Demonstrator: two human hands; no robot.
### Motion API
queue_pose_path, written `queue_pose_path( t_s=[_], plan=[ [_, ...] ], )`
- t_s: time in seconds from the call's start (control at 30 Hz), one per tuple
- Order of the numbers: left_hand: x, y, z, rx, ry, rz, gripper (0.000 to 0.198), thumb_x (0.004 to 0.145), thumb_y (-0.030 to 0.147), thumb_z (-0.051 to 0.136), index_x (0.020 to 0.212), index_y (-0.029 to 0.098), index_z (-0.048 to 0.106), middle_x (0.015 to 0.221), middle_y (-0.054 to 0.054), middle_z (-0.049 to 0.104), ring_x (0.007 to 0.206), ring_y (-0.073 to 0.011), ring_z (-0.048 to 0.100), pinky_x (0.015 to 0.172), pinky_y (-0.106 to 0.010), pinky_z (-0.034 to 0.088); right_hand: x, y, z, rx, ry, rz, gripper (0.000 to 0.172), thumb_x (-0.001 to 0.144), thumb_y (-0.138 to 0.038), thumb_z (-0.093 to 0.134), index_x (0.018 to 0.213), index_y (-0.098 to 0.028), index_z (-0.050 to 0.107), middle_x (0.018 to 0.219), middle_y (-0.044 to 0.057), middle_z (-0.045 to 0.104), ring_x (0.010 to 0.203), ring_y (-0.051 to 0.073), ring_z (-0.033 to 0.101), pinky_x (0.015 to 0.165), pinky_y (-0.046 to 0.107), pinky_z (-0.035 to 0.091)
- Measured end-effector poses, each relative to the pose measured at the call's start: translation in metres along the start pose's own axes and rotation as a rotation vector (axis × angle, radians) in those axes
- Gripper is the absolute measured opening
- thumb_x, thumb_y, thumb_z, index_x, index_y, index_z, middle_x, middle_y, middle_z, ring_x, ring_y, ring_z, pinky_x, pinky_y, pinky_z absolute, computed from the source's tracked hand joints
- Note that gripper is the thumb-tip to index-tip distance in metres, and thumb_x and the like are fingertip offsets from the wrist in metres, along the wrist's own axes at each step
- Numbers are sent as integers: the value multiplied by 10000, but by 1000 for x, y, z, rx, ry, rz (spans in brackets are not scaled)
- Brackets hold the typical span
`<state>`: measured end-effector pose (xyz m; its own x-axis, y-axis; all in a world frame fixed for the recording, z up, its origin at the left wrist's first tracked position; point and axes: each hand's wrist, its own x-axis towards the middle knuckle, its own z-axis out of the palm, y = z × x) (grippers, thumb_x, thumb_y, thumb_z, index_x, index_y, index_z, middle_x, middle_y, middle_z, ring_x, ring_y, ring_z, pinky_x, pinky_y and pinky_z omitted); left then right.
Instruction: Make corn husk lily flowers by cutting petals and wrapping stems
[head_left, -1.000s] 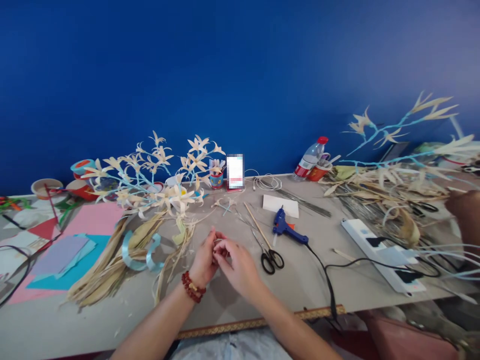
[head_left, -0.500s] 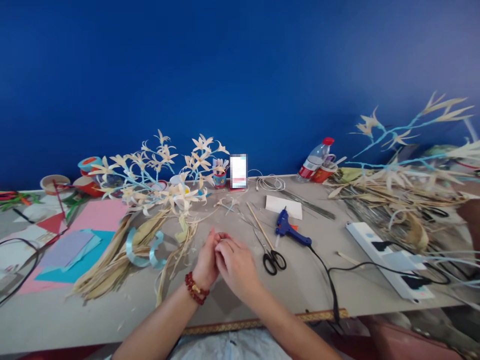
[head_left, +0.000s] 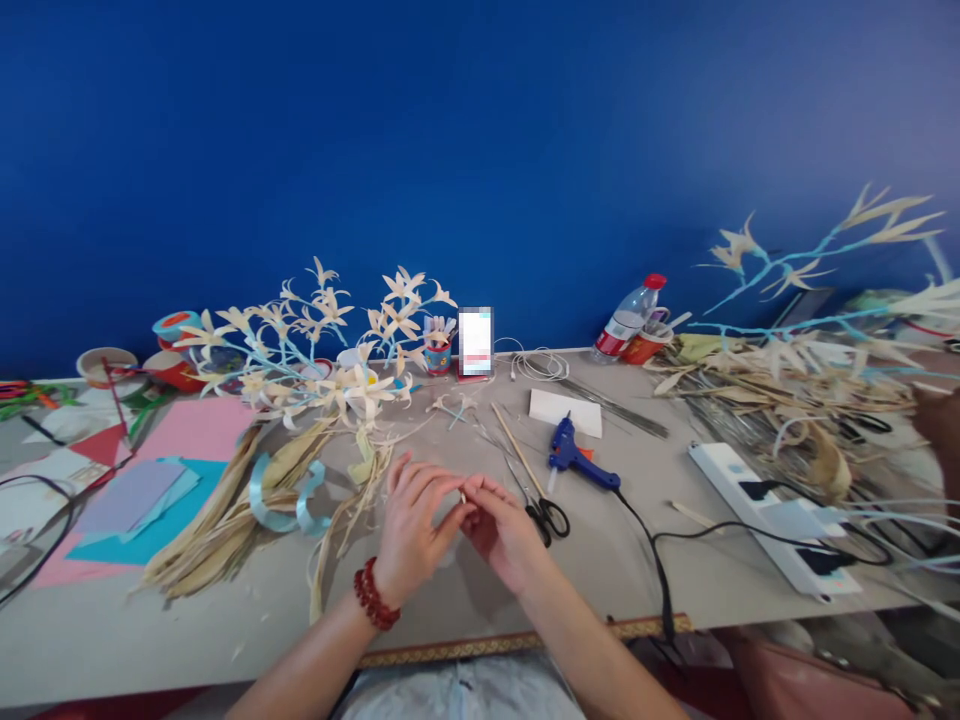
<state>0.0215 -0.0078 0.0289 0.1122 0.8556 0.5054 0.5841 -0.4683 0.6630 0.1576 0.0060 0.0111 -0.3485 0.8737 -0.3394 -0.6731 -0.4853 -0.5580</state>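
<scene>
Cream-coloured and mostly hidden, a tiny piece (head_left: 463, 497) is pinched between the fingertips of left hand (head_left: 420, 518) and right hand (head_left: 506, 530), toward the tabletop's (head_left: 180, 640) front edge, probably for fine control.

The left grip (head_left: 416, 525) and right grip (head_left: 506, 538) meet at their curled fingers (head_left: 429, 482), both forearms (head_left: 592, 635) slanting inward.

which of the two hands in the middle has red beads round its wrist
The person's left hand: a dark red beaded bracelet circles its wrist, whereas the right hand has a bare wrist and forearm.
</scene>
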Motion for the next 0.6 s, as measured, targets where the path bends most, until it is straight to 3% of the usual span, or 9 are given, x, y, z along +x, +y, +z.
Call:
queue_pose_path(
  t_s=[0.23, 0.4, 0.5, 0.6],
  plan=[
    [10, -6, -10, -271, -112, -86, 160, 739, 197, 681, 823, 309, 759, 814, -44, 727, 838, -240, 605, 1089, -479, 240, -6, -1, -5, 1, -32, 54, 145, 654, -189, 762, 651, -150, 623, 536, -49, 520, 486, 67, 436, 515, 185, 374],
    [11, -13, -17, -103, -236, 106, 234, 788, 173, 603, 908, 324, 736, 866, -39, 733, 851, -228, 604, 1092, -482, 216, -8, -4, -7, -114, -40, -1, 116, 672, -216, 757, 678, -135, 674, 602, -12, 590, 534, 78, 483, 539, 189, 395],
    [9, -18, -16, -118, -185, 85, 190, 792, 186, 584, 868, 294, 721, 840, -48, 712, 832, -232, 592, 1069, -466, 258, -11, -5, -6, -49, -113, 61, 132, 723, -233, 717, 782, -115, 714, 587, -13, 567, 511, 71, 447, 529, 195, 389],
    [6, -22, -13, -230, -8, -93, 74, 788, 257, 601, 798, 248, 673, 836, -69, 656, 889, -253, 567, 999, -420, 340, -15, -7, -6, 38, -167, 108, 213, 743, -227, 684, 916, -107, 719, 627, -8, 563, 521, 72, 421, 535, 206, 396]
  ],
)
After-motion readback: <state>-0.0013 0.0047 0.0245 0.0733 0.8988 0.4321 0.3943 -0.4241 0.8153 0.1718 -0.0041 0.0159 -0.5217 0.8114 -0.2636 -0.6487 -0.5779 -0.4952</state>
